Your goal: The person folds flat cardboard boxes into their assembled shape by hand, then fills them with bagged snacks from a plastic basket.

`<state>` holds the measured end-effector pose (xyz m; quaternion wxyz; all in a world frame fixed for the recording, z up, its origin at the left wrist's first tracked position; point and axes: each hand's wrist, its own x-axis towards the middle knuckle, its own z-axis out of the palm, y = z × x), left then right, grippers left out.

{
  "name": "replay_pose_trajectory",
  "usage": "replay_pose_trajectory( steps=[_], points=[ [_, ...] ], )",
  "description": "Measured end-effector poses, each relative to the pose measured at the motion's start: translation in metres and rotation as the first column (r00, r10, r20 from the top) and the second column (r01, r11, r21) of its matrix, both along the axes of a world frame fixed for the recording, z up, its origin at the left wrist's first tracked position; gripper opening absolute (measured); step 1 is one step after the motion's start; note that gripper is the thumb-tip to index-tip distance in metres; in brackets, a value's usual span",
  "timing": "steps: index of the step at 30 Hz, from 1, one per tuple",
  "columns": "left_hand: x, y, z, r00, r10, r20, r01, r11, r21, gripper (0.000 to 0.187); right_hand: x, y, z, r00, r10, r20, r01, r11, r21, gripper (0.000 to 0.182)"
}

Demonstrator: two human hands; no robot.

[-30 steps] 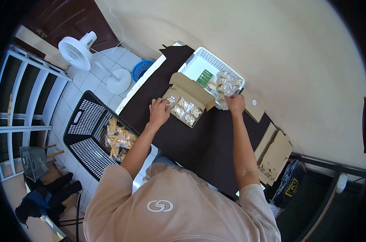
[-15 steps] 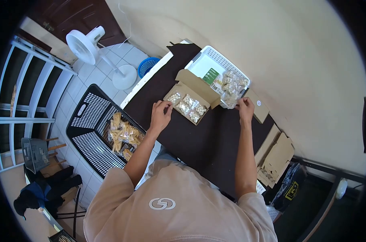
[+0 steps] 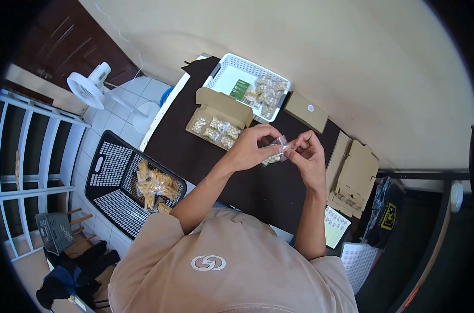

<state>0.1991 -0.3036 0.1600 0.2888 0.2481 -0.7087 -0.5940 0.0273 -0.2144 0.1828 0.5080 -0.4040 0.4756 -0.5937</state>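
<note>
Between my two hands, above the dark tabletop, is a small clear plastic bag of pale pieces. My left hand grips its left side, fingers closed on it. With thumb and finger my right hand pinches the bag's upper right edge. Behind my left hand lies an open cardboard box, lid raised, with several similar bags in it; my left hand hides its right front corner. Beyond it a white plastic basket holds more small bags and a green-and-white card.
A closed cardboard box lies right of the basket. Flattened cardboard and a sticker sheet are at the right. On the floor at left, a black crate holds bagged yellowish sticks; a white fan stands behind.
My right hand has brought a small bag from the basket's edge toward the middle. My left hand has left the open box and now holds this bag too. The view has shifted.
</note>
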Motion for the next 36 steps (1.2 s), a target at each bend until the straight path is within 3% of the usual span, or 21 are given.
replay_pose_trajectory(
  steps=[2, 8, 13, 15, 19, 23, 25, 26, 30, 36],
  points=[
    [-0.009, 0.01, -0.008, 0.99, 0.001, -0.142, 0.036, 0.965, 0.259, 0.012, -0.005, 0.011, 0.001, 1.0, -0.022, 0.007, 0.022, 1.0, 0.003, 0.026],
    [-0.023, 0.035, -0.007, 0.983, 0.095, -0.157, -0.05, 0.961, 0.272, 0.007, -0.018, 0.034, -0.006, 0.996, -0.055, 0.076, 0.059, 0.997, -0.044, 0.028],
    [-0.032, 0.061, -0.013, 0.98, 0.075, -0.187, -0.016, 0.953, 0.302, 0.008, -0.019, 0.053, -0.018, 0.997, 0.031, 0.069, -0.031, 1.0, -0.001, 0.03],
    [-0.029, 0.067, -0.02, 0.984, 0.026, -0.177, 0.068, 0.861, 0.505, 0.008, -0.016, 0.06, -0.025, 0.99, 0.054, 0.131, -0.052, 0.999, -0.014, 0.031],
    [-0.022, 0.08, -0.046, 0.975, -0.026, -0.22, 0.171, 0.724, 0.669, 0.019, -0.014, 0.076, -0.047, 0.98, 0.071, 0.186, -0.069, 0.997, -0.018, 0.031],
    [-0.021, 0.094, -0.04, 0.996, 0.015, -0.091, 0.044, 0.792, 0.61, 0.019, -0.013, 0.087, -0.046, 0.982, 0.07, 0.175, -0.101, 0.979, 0.175, 0.021],
    [-0.024, 0.097, -0.047, 1.0, -0.025, 0.012, 0.023, 0.985, 0.173, 0.018, -0.016, 0.091, -0.055, 0.987, 0.146, 0.067, -0.158, 0.956, 0.245, 0.008],
    [-0.025, 0.1, -0.05, 0.999, 0.0, 0.037, -0.004, 0.994, 0.108, 0.015, -0.017, 0.092, -0.057, 0.986, 0.155, 0.063, -0.166, 0.957, 0.238, 0.013],
    [-0.031, 0.109, -0.044, 0.993, 0.096, 0.067, -0.097, 0.995, 0.011, 0.016, -0.018, 0.089, -0.054, 0.984, 0.175, 0.026, -0.174, 0.93, 0.324, 0.018],
    [-0.032, 0.116, -0.054, 0.942, 0.323, 0.095, -0.332, 0.938, 0.102, 0.015, -0.013, 0.091, -0.065, 0.991, 0.133, 0.018, -0.131, 0.928, 0.349, 0.018]
  ],
)
